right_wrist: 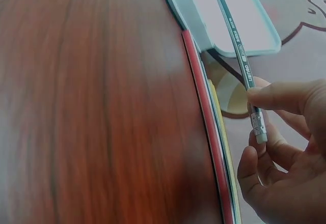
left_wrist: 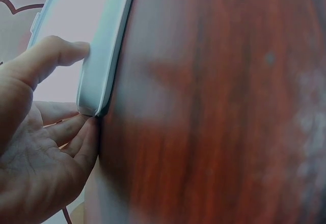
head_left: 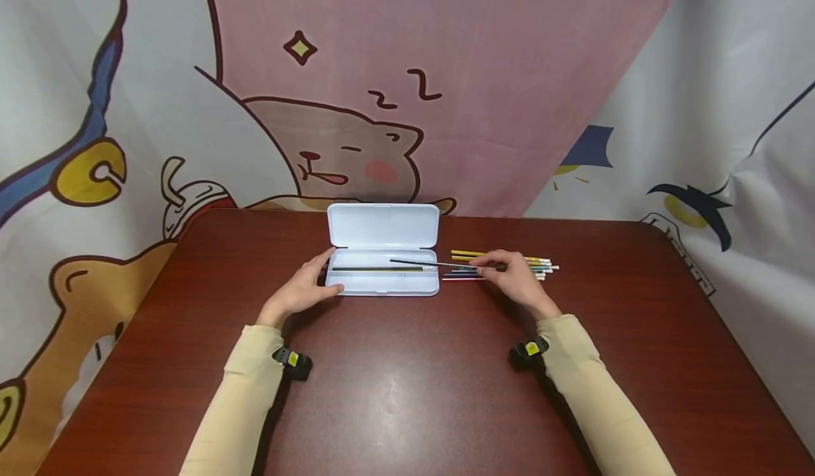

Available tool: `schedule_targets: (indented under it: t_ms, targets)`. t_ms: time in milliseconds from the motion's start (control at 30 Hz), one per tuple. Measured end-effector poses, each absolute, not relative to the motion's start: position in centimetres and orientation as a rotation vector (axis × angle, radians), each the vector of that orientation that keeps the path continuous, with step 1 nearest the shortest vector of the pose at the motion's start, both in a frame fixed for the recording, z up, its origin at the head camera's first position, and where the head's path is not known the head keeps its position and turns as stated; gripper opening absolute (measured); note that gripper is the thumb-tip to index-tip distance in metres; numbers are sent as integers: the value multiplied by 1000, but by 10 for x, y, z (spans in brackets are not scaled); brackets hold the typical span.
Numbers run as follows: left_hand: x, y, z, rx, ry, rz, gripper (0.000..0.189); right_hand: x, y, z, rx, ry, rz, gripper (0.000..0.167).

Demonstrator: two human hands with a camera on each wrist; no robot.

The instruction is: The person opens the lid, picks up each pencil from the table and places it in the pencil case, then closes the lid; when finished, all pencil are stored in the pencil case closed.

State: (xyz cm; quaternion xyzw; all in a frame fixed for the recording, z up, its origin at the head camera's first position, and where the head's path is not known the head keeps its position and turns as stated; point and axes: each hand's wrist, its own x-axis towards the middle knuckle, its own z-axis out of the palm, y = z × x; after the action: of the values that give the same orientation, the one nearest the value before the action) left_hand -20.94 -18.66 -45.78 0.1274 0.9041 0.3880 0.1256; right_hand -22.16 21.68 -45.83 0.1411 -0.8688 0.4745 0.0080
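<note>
A white pencil case [head_left: 382, 285] lies open on the table, its lid [head_left: 383, 225] tipped back. My left hand [head_left: 299, 292] holds the case at its left end. In the left wrist view the thumb [left_wrist: 71, 53] lies over the rim and the other fingers are against the end. My right hand [head_left: 517, 278] pinches a dark pencil [right_wrist: 237, 43] near its white eraser, between thumb and fingers. The pencil's far part hangs over the case's right half. Inside the case lies one dark pencil [head_left: 369, 269] lengthwise.
To the right of the case, partly under my right hand, lie several loose pencils [head_left: 538, 259] with white erasers. A red pencil [right_wrist: 199, 86] and a yellow pencil [right_wrist: 219, 117] show among them. Behind the brown table [head_left: 388, 377] hangs a printed cloth [head_left: 496, 108].
</note>
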Motion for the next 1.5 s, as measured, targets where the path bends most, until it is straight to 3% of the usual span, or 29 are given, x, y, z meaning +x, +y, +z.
schedule_targets:
  t_ms: [1500]
  targets:
    - [-210, -186, -459, 358, 2624, 1158, 83, -246, 108, -459, 600, -2722, 1361, 16]
